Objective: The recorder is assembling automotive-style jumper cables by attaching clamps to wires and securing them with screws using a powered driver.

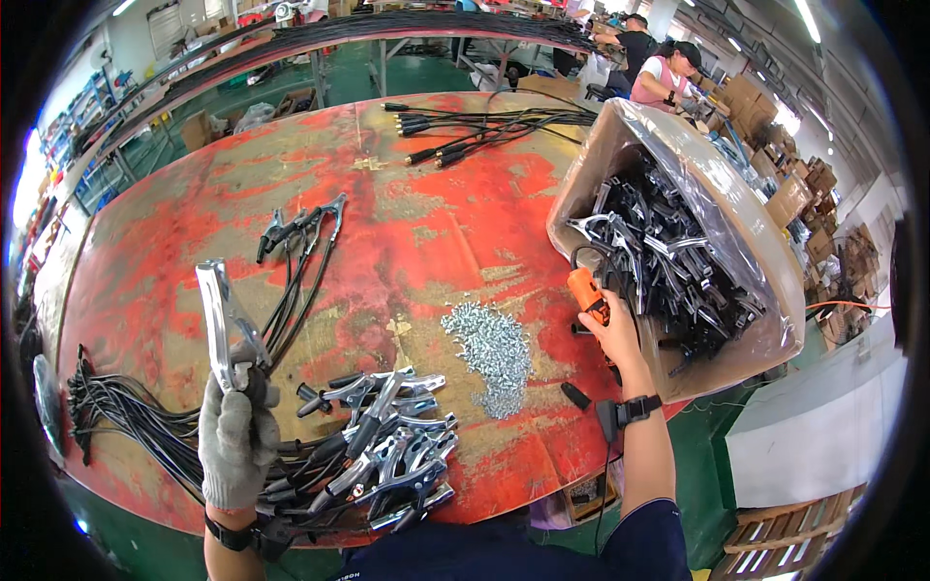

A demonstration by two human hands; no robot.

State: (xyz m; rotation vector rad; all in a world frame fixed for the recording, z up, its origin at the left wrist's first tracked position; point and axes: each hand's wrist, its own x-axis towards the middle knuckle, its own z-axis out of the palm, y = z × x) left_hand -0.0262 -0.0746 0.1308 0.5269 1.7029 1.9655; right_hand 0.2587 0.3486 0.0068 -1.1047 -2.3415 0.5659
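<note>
My left hand (235, 434), in a grey knit glove, grips a metal clamp (224, 321) by its black handles, its silver jaws pointing up. Just right of it lies a pile of metal clamps (386, 445) with black handles at the table's near edge. My bare right hand (614, 334) holds an orange power screwdriver (586, 292) beside a cardboard box (593, 160). A heap of small silver screws (492, 347) lies between my hands on the worn red table (426, 232).
The plastic-lined box is full of clamps (668, 257). Black cables (126, 416) bundle at the near left, and more cables with connectors (465, 131) lie at the far side. One cabled clamp (305, 228) rests mid-table. Two people (659, 63) work at the back right among stacked cartons.
</note>
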